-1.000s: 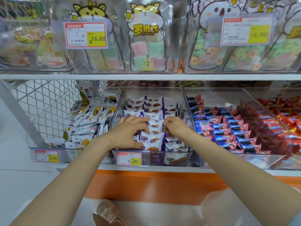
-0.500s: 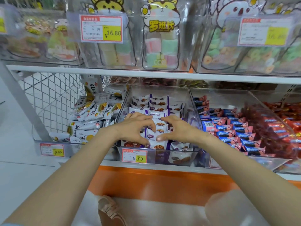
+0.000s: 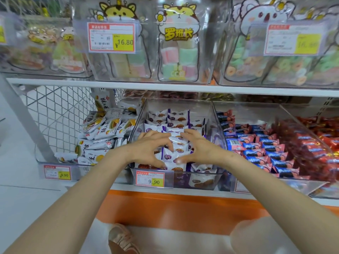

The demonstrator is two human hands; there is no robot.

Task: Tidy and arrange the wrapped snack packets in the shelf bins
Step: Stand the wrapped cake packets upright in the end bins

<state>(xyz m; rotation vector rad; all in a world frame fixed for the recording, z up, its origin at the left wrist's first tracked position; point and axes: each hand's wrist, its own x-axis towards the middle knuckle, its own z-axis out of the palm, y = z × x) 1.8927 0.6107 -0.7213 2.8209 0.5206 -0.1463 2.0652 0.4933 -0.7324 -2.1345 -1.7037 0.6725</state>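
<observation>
Two hands: left hand (image 3: 149, 147) and right hand (image 3: 198, 146) cupped round purple-white packets (image 3: 177, 142), thumbs at front.
Row axis: front-to-back in middle bin (image 3: 217, 122); faces apparently forward.
Change: left hand formerly flat on top.

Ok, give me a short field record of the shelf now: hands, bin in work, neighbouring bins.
left hand: holds the left side of the row of white-and-purple wrapped snack packets
right hand: holds that row's right side
bin: clear plastic middle bin, price tag 9.90
left neighbour: white-and-yellow packets, jumbled
right neighbour: blue-and-pink packets, in rows
</observation>
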